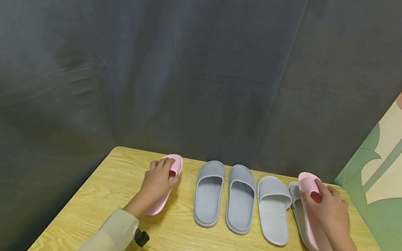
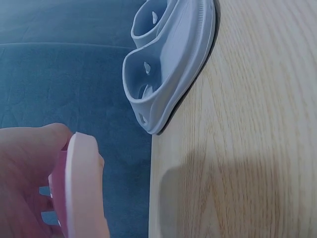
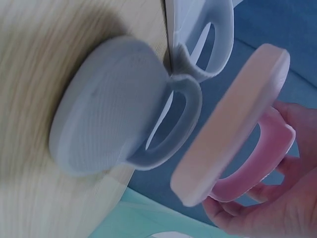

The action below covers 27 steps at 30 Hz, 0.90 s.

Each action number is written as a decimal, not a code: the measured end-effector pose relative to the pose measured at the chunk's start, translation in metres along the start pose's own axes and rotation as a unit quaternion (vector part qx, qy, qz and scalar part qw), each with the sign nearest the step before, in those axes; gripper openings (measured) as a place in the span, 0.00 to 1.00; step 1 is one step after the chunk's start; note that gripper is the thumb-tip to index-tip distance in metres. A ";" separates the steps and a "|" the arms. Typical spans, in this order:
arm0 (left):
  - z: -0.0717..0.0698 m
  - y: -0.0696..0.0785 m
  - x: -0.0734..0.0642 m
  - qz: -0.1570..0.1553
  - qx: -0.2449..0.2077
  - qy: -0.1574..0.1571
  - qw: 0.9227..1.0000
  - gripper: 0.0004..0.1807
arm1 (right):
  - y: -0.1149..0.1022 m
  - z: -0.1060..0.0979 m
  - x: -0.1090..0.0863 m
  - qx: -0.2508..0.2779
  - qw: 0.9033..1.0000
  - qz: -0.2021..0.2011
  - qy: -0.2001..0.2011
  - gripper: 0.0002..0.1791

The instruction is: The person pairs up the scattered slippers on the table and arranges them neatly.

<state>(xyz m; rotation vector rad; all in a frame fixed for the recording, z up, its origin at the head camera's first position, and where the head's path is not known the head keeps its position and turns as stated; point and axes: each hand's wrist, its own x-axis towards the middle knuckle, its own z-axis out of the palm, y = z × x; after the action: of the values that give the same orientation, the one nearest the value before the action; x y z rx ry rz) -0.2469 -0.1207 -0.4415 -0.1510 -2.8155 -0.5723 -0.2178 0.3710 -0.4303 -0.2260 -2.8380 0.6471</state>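
My left hand (image 1: 156, 182) grips a pink slipper (image 1: 159, 206) by its strap at the table's left side. In the left wrist view this slipper's sole edge shows, with a shadow on the wood beside it. On the right, my right hand (image 1: 331, 213) holds the other pink slipper (image 1: 316, 233) by the strap, fingers and thumb on its two sides. That slipper is raised over a light grey slipper (image 3: 114, 109), partly covering it in the head view. Another light grey slipper (image 1: 273, 221) lies just left of it.
Two blue-grey slippers (image 1: 208, 202) stand side by side, toes to the back, between my hands. They all lie on a wooden table (image 1: 188, 247). Dark cloth (image 1: 207, 69) hangs behind and to the left; a wall with painted flowers (image 1: 401, 183) borders the right.
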 end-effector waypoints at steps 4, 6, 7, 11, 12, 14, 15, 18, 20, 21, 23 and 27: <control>-0.002 0.003 -0.001 0.002 0.001 -0.001 1.000 0.33 | -0.008 0.003 -0.003 0.001 1.000 -0.007 -0.001 0.43; -0.003 0.005 -0.001 0.003 0.002 0.001 1.000 0.33 | -0.013 0.004 -0.005 0.003 1.000 -0.010 -0.001 0.44; -0.003 0.005 -0.001 0.005 0.002 0.004 1.000 0.33 | -0.015 0.005 -0.005 0.002 1.000 -0.011 -0.001 0.44; -0.002 0.007 -0.001 0.005 -0.001 0.010 1.000 0.33 | -0.022 0.008 -0.007 0.000 1.000 -0.013 0.003 0.44; -0.002 0.008 -0.001 0.005 -0.001 0.012 1.000 0.33 | -0.024 0.009 -0.008 -0.001 1.000 -0.013 0.004 0.45; -0.002 0.009 -0.001 0.004 0.000 0.012 1.000 0.33 | -0.027 0.010 -0.009 0.000 1.000 -0.013 0.005 0.44; -0.001 0.009 -0.001 0.003 0.000 0.013 1.000 0.33 | -0.029 0.010 -0.009 0.001 1.000 -0.013 0.005 0.45; -0.001 0.010 -0.002 0.002 -0.001 0.017 1.000 0.33 | -0.032 0.012 -0.011 0.003 1.000 -0.012 0.004 0.45; -0.001 0.011 -0.003 0.001 -0.002 0.019 1.000 0.34 | -0.034 0.013 -0.012 0.003 1.000 -0.014 0.006 0.45; -0.001 0.012 -0.003 0.001 -0.003 0.019 1.000 0.34 | -0.035 0.014 -0.012 0.003 1.000 -0.014 0.004 0.45; -0.002 0.013 -0.004 0.000 -0.006 0.019 1.000 0.34 | -0.038 0.016 -0.013 0.003 1.000 -0.016 0.006 0.45; -0.002 0.016 -0.006 -0.002 -0.012 0.017 1.000 0.34 | -0.045 0.019 -0.016 0.007 1.000 -0.019 0.008 0.45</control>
<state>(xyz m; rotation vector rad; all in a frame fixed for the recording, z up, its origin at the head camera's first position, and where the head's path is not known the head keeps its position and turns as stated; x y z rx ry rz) -0.2381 -0.1074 -0.4356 -0.1390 -2.7775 -0.6052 -0.2116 0.3200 -0.4297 -0.1724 -2.8147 0.6527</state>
